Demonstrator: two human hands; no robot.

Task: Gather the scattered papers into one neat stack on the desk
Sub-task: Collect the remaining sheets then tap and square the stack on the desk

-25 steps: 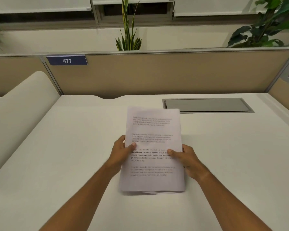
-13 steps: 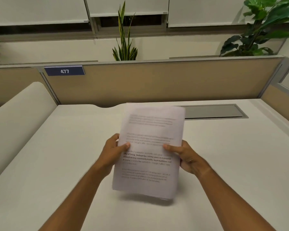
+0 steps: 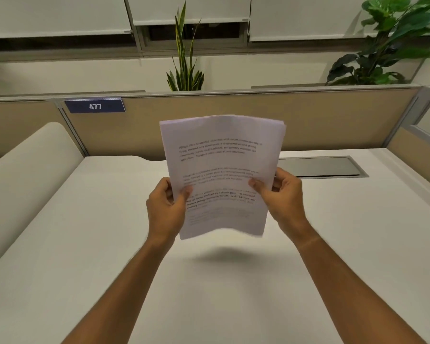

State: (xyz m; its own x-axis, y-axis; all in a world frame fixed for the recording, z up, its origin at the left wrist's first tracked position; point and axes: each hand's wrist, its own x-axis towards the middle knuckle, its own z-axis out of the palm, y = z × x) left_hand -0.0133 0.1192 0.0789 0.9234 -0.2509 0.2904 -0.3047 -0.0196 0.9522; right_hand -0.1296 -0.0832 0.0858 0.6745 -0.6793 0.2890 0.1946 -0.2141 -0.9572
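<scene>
A stack of white printed papers (image 3: 221, 155) is held upright in the air above the white desk (image 3: 85, 244), its shadow on the desktop below. My left hand (image 3: 165, 209) grips the stack's left edge, thumb on the front sheet. My right hand (image 3: 282, 197) grips the right edge in the same way. The sheets bow slightly, and their top edges lie nearly flush. The bottom edge hangs well off the desk surface. No loose papers show on the desk.
A grey cable flap (image 3: 320, 167) is set into the desk at the back right. A tan partition (image 3: 308, 120) with a blue label "477" (image 3: 94, 106) closes the far side. A rounded divider (image 3: 23, 180) borders the left. Plants (image 3: 184, 65) stand behind.
Both hands have lifted the stack off the desk and tipped it from nearly flat to upright, raising it toward the partition.
</scene>
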